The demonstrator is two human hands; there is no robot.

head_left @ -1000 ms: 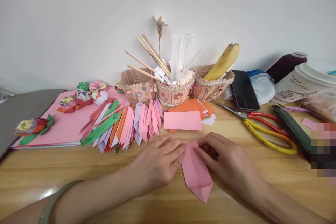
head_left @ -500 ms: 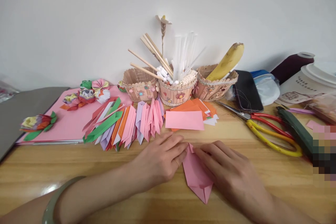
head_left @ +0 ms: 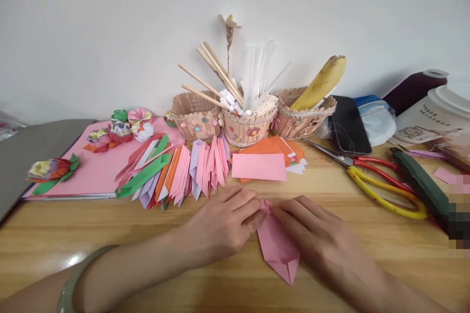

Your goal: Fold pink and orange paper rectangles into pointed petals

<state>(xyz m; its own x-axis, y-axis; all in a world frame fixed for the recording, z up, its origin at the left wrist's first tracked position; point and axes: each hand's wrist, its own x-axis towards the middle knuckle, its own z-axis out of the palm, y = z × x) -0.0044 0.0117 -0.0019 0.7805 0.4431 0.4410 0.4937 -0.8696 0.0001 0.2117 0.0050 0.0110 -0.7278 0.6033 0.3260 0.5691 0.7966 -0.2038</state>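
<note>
A pink sheet of folded paper lies on the wooden table between my hands, its near end folded to a point and its far end also creased inward. My left hand rests at its upper left, thumb and fingers closed on the far corner. From the other side my right hand pinches the same far end with its fingertips, the palm partly covering the paper's right edge. Just beyond sits a flat pink paper strip on orange sheets. Several folded paper pieces stand in a row at the left.
Behind are decorated wooden-stick baskets with sticks, straws and a banana. Scissors, a phone, a dark green tool and a cup lie right. Paper flowers sit on a pink sheet at left.
The fingertips of both hands have shifted slightly at the paper's far end, which looks folded in a little more. The view has moved slightly; the other things stay put.
</note>
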